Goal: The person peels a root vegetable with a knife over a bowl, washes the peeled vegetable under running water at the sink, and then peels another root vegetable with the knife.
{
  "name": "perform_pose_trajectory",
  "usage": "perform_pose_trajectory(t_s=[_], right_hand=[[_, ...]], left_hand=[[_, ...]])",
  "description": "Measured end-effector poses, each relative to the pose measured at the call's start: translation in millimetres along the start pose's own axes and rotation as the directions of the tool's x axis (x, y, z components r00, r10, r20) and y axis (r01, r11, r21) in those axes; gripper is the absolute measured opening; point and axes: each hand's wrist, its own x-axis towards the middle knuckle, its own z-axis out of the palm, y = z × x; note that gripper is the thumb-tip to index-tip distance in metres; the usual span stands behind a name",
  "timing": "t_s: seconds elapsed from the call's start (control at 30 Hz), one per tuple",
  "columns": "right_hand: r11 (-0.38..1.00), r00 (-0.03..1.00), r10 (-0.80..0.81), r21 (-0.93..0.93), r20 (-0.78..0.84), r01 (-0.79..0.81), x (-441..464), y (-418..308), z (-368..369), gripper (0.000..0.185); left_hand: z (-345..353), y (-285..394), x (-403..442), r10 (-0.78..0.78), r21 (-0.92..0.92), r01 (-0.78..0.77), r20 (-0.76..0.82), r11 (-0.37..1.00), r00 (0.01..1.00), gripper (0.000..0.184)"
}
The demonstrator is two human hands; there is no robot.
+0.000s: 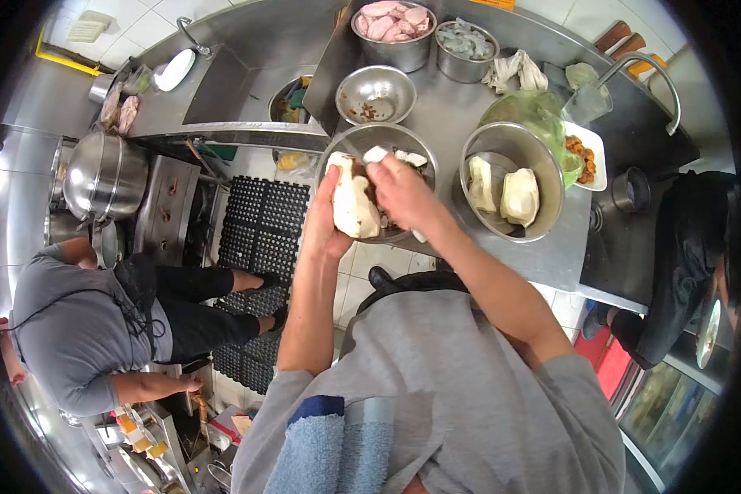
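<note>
My left hand point(324, 221) is wrapped round a large pale peeled root point(354, 202), held over a metal bowl point(426, 216). At the root's upper right side, my right hand point(403, 193) is closed round a tool with a white end point(376, 154); its blade is hard to make out. Dark and white scraps lie in the bowl beneath, partly hidden by both hands. Just to the right, two more peeled pieces point(519, 198) rest in a deep metal pot point(553, 216).
Behind the bowl are a smaller bowl point(376, 92), a pot of pink meat point(393, 22) and another pot point(466, 48). A green bag point(528, 115) and white tray point(594, 156) lie right. One person point(99, 321) stands left, another point(683, 263) right.
</note>
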Motion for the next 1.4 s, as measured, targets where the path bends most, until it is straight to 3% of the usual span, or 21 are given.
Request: perform_pose_trajectory(t_s=[0.03,0.13,0.2,0.3,0.43,0.6,0.73,0.83,0.93,1.03,1.17,1.3,1.4], right_hand=[[0.963,0.981,0.19,0.186,0.04,-0.194,-2,-12,-5,0.035],[0.962,0.975,0.223,-0.164,-0.001,-0.22,-3,-14,-25,0.043],[0.924,0.998,0.063,-0.375,-0.02,-0.066,-6,3,-21,0.047],[0.831,0.952,-0.305,-0.49,-0.004,0.264,-22,8,-12,0.055],[0.766,0.958,-0.268,-0.581,0.102,0.276,-37,-11,-16,0.055],[0.808,0.96,-0.258,-0.519,0.111,0.278,-33,-7,-19,0.048],[0.82,0.948,-0.305,-0.481,0.093,0.311,-26,-5,-14,0.044],[0.809,0.97,-0.234,-0.54,0.067,0.233,-24,-13,-8,0.042],[0.771,0.934,-0.355,-0.55,0.049,0.322,-15,-8,-5,0.04],[0.746,0.914,-0.402,-0.555,0.064,0.367,-8,-9,-4,0.039],[0.767,0.913,-0.398,-0.516,0.086,0.382,5,-22,-13,0.036],[0.755,0.878,-0.463,-0.465,0.123,0.463,16,-25,-24,0.035],[0.769,0.915,-0.357,-0.496,0.188,0.402,12,-42,-37,0.036]], left_hand=[[0,1,-2,-0.011,0.016,0.01,0.022,1.0,1.0,0.042],[3,3,-4,0.025,0.0,-0.025,0.026,1.0,0.999,0.043],[4,5,-3,0.062,-0.021,-0.061,0.04,0.998,0.997,0.042],[2,6,-2,0.131,-0.054,-0.129,0.027,0.99,0.991,0.039],[-1,1,4,0.161,0.016,-0.161,-0.024,0.987,0.987,0.039],[5,-8,5,0.233,0.121,-0.221,-0.096,0.968,0.968,0.04],[-1,-7,3,0.131,0.045,-0.129,-0.049,0.991,0.99,0.038],[-2,-4,1,0.12,0.045,-0.118,-0.033,0.992,0.992,0.037],[-6,-4,5,0.17,0.075,-0.167,-0.033,0.983,0.985,0.038],[-11,2,6,0.158,0.059,-0.157,-0.008,0.986,0.987,0.037],[19,-2,-4,0.223,0.15,-0.201,-0.146,0.968,0.964,0.04],[30,-4,-2,0.273,0.125,-0.258,-0.119,0.958,0.955,0.043],[36,-3,-3,0.269,0.112,-0.255,-0.137,0.96,0.953,0.043]])
